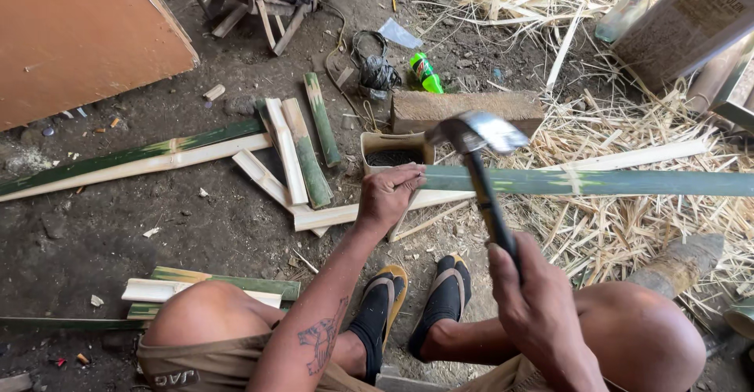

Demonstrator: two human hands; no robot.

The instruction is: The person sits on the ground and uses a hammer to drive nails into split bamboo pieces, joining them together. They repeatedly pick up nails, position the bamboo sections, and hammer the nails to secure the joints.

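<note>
My left hand (390,195) grips the near end of a long green split bamboo strip (597,181) that runs off to the right edge. In my right hand (534,298) is a claw hammer (477,134) with a dark handle, its steel head raised just above the strip's end, close to my left fingers. A small cardboard box (397,150) holding dark small pieces sits right behind my left hand. Under the strip lies a pale split bamboo piece (338,215). My knees and sandalled feet (416,302) are below.
Cut bamboo pieces (298,148) lie on the dirt floor at centre and left, with more by my left knee (204,286). A wooden block (467,109), green bottle (426,72), cord bundle (375,68) and straw shavings (628,227) surround them. An orange board (78,31) leans upper left. A person sits on a stool (259,3) behind.
</note>
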